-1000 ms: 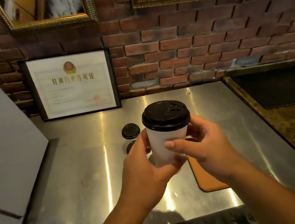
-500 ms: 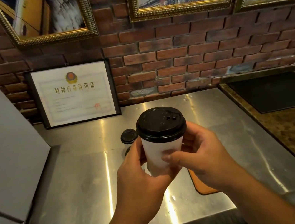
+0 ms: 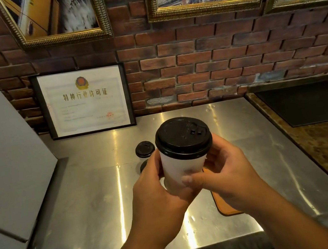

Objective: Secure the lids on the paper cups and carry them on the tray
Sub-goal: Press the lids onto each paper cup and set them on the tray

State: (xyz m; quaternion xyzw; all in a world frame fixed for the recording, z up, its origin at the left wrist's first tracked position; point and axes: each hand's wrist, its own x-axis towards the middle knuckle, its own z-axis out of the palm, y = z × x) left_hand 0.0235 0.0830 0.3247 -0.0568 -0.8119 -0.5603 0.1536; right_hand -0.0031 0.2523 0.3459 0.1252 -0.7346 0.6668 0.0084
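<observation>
I hold a white paper cup [image 3: 180, 169] up above the steel counter, a black lid [image 3: 182, 137] seated on its rim. My left hand [image 3: 159, 192] wraps the cup's left side and base. My right hand [image 3: 224, 176] grips its right side, thumb across the front. Behind it on the counter stands a second cup with a black lid [image 3: 145, 149], and another black lid [image 3: 144, 166] peeks out beside my left hand. An orange tray [image 3: 224, 207] lies under my right hand, mostly hidden.
A steel counter [image 3: 97, 200] runs to a brick wall. A large white box [image 3: 3, 168] stands at the left. A framed certificate [image 3: 85, 100] leans on the wall. A brown stone counter with a black mat [image 3: 311, 104] adjoins on the right.
The view has tilted up slightly, so the cup and both hands sit lower in the picture. The grip of both hands on the lidded cup is the same.
</observation>
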